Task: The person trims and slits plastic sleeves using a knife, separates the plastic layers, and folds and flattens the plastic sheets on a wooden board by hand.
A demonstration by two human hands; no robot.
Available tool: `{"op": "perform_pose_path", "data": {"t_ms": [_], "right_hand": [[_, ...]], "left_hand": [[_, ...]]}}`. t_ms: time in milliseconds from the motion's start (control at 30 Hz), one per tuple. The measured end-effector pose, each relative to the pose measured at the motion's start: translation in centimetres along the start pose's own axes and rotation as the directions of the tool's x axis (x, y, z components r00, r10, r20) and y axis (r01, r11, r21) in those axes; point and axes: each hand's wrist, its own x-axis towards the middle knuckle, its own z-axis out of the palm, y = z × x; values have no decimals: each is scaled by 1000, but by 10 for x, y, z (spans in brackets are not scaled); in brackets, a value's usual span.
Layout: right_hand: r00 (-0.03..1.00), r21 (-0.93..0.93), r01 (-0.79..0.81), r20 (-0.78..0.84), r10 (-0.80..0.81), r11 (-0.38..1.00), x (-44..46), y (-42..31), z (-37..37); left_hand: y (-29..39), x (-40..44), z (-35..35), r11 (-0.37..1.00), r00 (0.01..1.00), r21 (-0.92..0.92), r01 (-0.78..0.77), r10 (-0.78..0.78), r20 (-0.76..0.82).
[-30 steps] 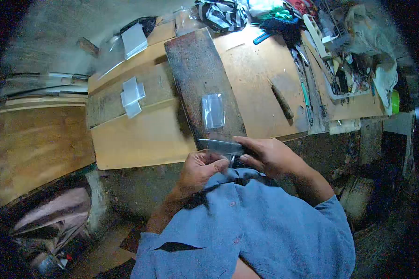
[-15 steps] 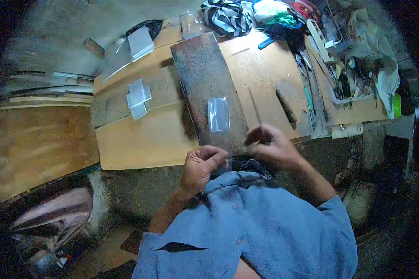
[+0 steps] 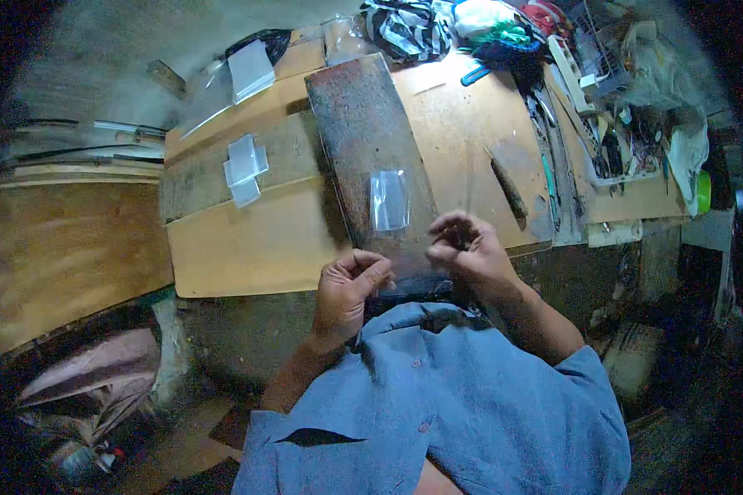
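Note:
My left hand (image 3: 347, 293) is closed in a pinch at the near end of a dark board. A faint see-through patch shows by its fingertips, too unclear to name. Level with it on the right, my right hand (image 3: 470, 247) has curled fingers around a thin, blurred stick-like tool (image 3: 470, 186) pointing away from me. The hands are apart. Just beyond them, a clear plastic piece (image 3: 390, 200) lies flat on the dark board (image 3: 363, 115). Farther left, several clear plastic pieces (image 3: 245, 169) lie overlapped on the table.
A dark-handled tool (image 3: 510, 191) rests right of the board on the tan tabletop (image 3: 248, 256). At the far right stands a bin of tools (image 3: 623, 169). Plastic sheets (image 3: 250, 73) lie at the back left. Bags (image 3: 409, 33) are heaped at the back.
My left hand has shifted slightly left and up. My right hand has moved a little up, and the thin tool in it now points more straight away and looks fainter.

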Motion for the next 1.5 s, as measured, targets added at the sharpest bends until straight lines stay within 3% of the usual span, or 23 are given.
{"op": "perform_pose_path", "data": {"t_ms": [100,233,333,500,600,967,1133,1500], "right_hand": [[990,138,-132,-38,139,982,-7,-12,0],[979,87,-200,-33,203,976,-11,-11,5],[982,82,-181,-44,185,980,-12,-6,5],[978,94,-194,-63,200,977,-17,-5,4],[980,96,-173,-79,181,980,-19,-2,2],[973,209,-167,-120,195,964,-23,4,-3],[964,285,-222,-81,254,933,-22,2,-3],[920,285,-392,114,376,875,-5,-7,9]], "left_hand": [[-1,-5,2,998,998,-27,51,-52,-47],[-1,-5,4,997,996,-70,46,-51,-70],[-2,-4,3,987,996,-163,7,-21,-83],[-6,-3,-1,999,994,10,-52,53,-97],[-4,-5,-1,996,991,84,9,2,-135],[-12,-11,2,999,990,-27,-39,35,-137],[-11,-18,1,996,986,-76,-43,30,-163],[0,-35,-3,996,949,88,-32,57,-309]]}}
